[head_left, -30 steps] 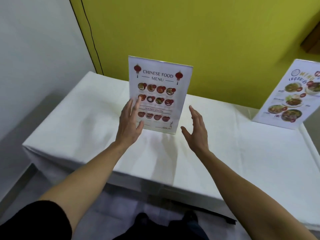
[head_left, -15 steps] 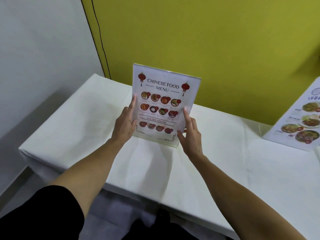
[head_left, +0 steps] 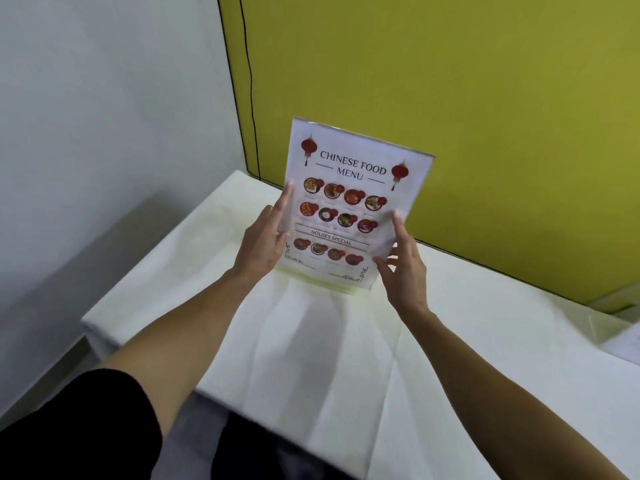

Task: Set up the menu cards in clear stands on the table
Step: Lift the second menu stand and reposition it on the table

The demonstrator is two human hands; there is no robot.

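Both hands grip the menu stand [head_left: 353, 206] by its side edges: the left hand [head_left: 265, 242] is pressed along the left edge with fingers reaching up the front, and the right hand [head_left: 403, 268] pinches the lower right edge, thumb in front. The stand is above the far middle of the table [head_left: 311, 341], tilted a little to the right, its base right down at the cloth; whether it touches I cannot tell. The white cloth shows soft creases. Behind it rises a yellow wall [head_left: 485, 98], meeting a grey wall [head_left: 104, 116] at the left. The card reads "Chinese Food Menu", with two red lanterns and rows of small dish pictures.
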